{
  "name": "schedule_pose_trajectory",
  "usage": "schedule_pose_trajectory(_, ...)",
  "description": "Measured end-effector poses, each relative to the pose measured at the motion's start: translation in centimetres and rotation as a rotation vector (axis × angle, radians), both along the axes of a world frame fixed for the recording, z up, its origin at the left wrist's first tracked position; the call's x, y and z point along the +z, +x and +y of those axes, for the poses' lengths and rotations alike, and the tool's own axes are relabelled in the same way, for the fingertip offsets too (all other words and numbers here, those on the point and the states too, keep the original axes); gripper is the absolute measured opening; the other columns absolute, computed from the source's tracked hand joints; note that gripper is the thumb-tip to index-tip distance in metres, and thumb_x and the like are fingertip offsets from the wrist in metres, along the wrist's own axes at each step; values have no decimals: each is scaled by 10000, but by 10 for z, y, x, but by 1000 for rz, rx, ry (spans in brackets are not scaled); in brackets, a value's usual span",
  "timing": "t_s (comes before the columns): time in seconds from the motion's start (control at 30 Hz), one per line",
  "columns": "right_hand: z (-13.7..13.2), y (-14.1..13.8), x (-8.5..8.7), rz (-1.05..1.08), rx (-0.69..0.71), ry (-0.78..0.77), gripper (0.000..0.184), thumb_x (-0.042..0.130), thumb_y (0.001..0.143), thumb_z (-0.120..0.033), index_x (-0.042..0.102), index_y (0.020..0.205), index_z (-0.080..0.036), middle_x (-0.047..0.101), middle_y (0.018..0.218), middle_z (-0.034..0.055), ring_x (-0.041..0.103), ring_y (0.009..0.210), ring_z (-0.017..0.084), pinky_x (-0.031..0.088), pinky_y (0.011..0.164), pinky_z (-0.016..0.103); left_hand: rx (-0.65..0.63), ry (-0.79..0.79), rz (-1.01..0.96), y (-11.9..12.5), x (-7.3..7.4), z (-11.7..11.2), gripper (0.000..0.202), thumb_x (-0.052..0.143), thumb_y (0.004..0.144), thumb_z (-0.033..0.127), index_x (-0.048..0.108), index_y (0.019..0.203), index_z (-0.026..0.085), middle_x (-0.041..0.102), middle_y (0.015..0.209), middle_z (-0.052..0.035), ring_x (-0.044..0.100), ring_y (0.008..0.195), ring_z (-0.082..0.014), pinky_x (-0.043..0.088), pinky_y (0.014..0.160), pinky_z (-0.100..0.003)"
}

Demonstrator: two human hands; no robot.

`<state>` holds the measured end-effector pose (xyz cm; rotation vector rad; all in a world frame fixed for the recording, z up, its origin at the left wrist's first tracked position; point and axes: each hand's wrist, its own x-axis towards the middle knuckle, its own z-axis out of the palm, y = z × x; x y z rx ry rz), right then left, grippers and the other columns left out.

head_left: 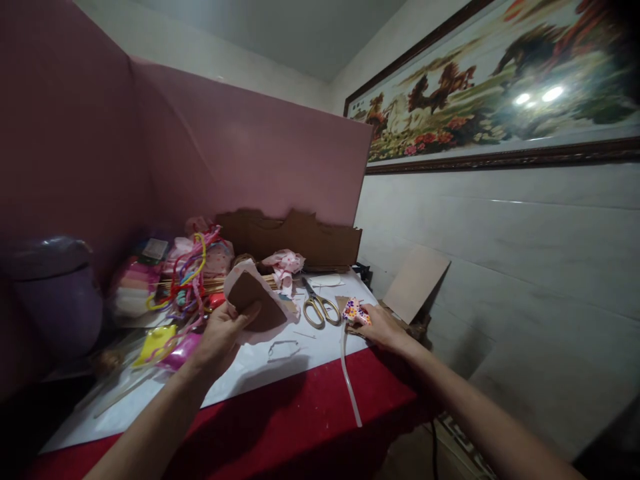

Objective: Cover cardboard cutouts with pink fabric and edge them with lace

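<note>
My left hand (pixel 225 337) is closed on a brown cardboard piece (pixel 257 310) with pale pink fabric folded round its edges, held above the white sheet. On the right, my right hand (pixel 383 327) is wrapped round a hot glue gun (pixel 355 311) with a bright flower pattern. A long translucent glue stick (pixel 350 383) runs from it down over the red cloth; the gun's grip is hidden by my fingers. Between my hands lie scissors (pixel 320 311) with gold handles, blades pointing away. Nearer me, a small thin wire-like piece (pixel 284 349) rests on the white sheet (pixel 235 375).
Left on the table are colourful pipe cleaners (pixel 200 260), wooden sticks (pixel 213 285), a yellow packet (pixel 155 345) and a lidded purple bin (pixel 55 293). Crumpled pink fabric (pixel 286 263) and torn cardboard (pixel 300 237) stand behind. A board (pixel 417 283) leans against the right wall.
</note>
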<state>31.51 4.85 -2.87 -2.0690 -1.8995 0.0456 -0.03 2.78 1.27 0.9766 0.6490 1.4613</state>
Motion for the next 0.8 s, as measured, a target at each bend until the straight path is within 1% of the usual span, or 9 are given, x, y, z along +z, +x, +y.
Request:
schedule_pose_trajectory(0.1, 0, -2, -2, 8, -24, 47, 491, 574, 752, -359, 529, 1185, -130, 600, 1109, 157, 567, 997, 261, 387, 746, 300, 3, 2, -15, -1, -1, 1, 347, 839, 488, 216, 689, 791, 135, 736, 769, -64, 681, 769, -235, 540, 753, -338)
schedule_pose_trajectory(0.17, -1, -3, -2, 14, -48, 79, 454, 549, 767, -318, 521, 1181, -135, 606, 1108, 149, 572, 989, 255, 383, 739, 295, -12, 6, -24, -1, -2, 1, 357, 839, 489, 212, 689, 804, 136, 736, 776, -62, 679, 787, -236, 539, 756, -333)
schedule_pose_trajectory(0.27, -5, -5, 2, 22, -82, 111, 395, 508, 785, -308, 537, 1143, -145, 629, 1072, 146, 590, 954, 269, 381, 725, 309, -29, 21, -34, -1, -2, 1, 383, 839, 490, 208, 686, 835, 141, 736, 802, -62, 675, 818, -241, 538, 762, -336)
schedule_pose_trajectory(0.37, -7, -6, 8, 40, -109, 120, 382, 478, 790, -305, 544, 1137, -159, 650, 1042, 148, 604, 931, 296, 382, 713, 333, -35, 28, -32, 0, -2, 1, 405, 838, 490, 210, 683, 858, 140, 736, 815, -66, 672, 832, -249, 537, 768, -351)
schedule_pose_trajectory(0.47, -6, -6, 14, 82, -133, 119, 386, 474, 779, -283, 548, 1140, -166, 669, 995, 148, 617, 903, 313, 387, 700, 348, -20, 20, -21, 1, -2, 1, 380, 840, 487, 226, 684, 821, 133, 735, 776, -66, 675, 810, -250, 540, 750, -343)
schedule_pose_trajectory(0.57, -3, -4, 19, 153, -150, 134, 404, 505, 738, -246, 552, 1132, -166, 677, 954, 141, 621, 881, 313, 396, 698, 350, -5, 14, -15, 1, -1, 0, 345, 842, 483, 231, 679, 771, 131, 732, 741, -58, 677, 783, -237, 543, 719, -312)
schedule_pose_trajectory(0.67, 0, 2, 22, 256, -149, 200, 419, 517, 719, -224, 538, 1132, -150, 663, 980, 145, 610, 896, 298, 407, 721, 348, -5, 15, -15, 1, -1, -1, 336, 849, 464, 229, 670, 731, 129, 732, 742, -58, 676, 783, -240, 543, 716, -314)
schedule_pose_trajectory(0.73, 0, 5, 24, 341, -132, 273, 414, 512, 727, -234, 520, 1129, -134, 645, 1001, 150, 597, 910, 278, 415, 730, 339, -20, 14, -17, 0, -2, 0, 323, 839, 491, 238, 673, 746, 130, 733, 756, -61, 677, 779, -239, 543, 722, -327)
schedule_pose_trajectory(0.8, -3, 5, 27, 435, -88, 333, 387, 518, 740, -286, 515, 1095, -135, 638, 947, 124, 601, 844, 238, 432, 682, 310, -37, 7, -20, -1, -4, 1, 320, 821, 532, 249, 679, 794, 132, 733, 771, -66, 678, 763, -232, 543, 725, -336)
